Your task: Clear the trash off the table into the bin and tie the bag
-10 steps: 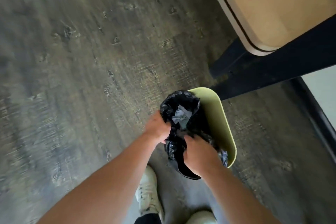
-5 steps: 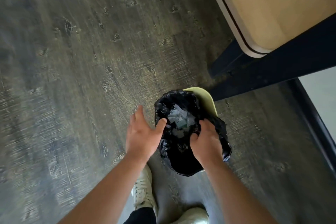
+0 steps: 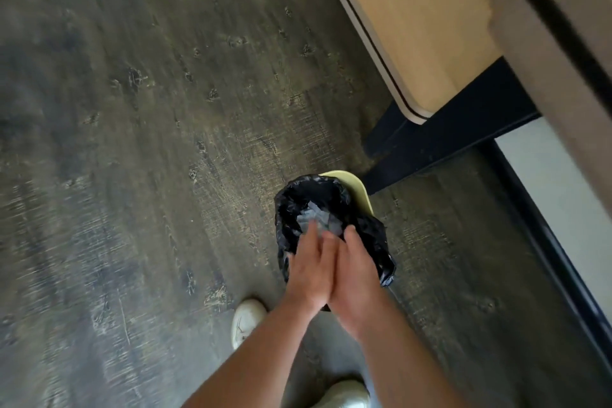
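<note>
- We see the left hand (image 3: 308,272) and the right hand (image 3: 356,278) side by side in the lower centre of the frame, touching along their inner edges from the wrists up.
- Both hands are flat, with the fingers fairly straight and close together, and we see nothing gripped in either one.
- Their fingertips reach over the mouth of the black bag (image 3: 294,205). The picture is blurred there, so we cannot tell whether they press on what lies inside.
- The bag lines the pale yellow-green bin (image 3: 362,190), which stands on the floor just right of centre. Only the bin's far rim shows above the plastic.
- The bag's mouth is open and its edge is crumpled around the rim, with a loose fold hanging down on the right side.
- Inside the bag we make out pale, crumpled trash (image 3: 318,220), just beyond the fingertips.
- The counter (image 3: 417,26), light wood with a dark line along its pale edge, fills the upper right of the frame. Its black frame (image 3: 440,142) runs down to the floor just beside the bin.
- The floor (image 3: 149,142) is dark, worn wood planking across the whole left side.
- A white shoe (image 3: 246,321) sits lower left of the hands, and a second shoe (image 3: 344,394) shows at the bottom edge.
</note>
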Demonstrator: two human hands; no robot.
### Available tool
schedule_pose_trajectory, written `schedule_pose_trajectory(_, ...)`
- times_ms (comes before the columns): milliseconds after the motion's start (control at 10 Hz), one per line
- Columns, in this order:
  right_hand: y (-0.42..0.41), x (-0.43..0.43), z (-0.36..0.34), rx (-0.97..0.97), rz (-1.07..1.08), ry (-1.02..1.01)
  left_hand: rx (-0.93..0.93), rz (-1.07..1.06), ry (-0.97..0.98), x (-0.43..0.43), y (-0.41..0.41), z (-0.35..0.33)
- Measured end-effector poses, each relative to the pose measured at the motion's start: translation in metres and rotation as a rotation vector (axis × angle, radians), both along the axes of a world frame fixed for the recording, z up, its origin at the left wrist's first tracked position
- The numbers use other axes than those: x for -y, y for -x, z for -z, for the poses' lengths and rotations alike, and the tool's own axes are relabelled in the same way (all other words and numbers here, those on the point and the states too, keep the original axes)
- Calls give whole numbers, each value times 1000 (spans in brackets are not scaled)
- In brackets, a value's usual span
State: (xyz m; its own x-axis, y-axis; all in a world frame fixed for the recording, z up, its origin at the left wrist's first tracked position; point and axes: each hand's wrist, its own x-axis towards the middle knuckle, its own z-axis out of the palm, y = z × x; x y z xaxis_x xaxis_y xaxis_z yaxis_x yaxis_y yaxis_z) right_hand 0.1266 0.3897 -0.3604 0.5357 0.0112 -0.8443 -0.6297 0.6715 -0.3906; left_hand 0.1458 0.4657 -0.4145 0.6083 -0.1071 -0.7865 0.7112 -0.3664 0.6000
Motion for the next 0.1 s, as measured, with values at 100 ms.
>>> schedule_pose_trajectory(100,18,3,-40,74,31,11,220,122,-123,-27,-6,-13)
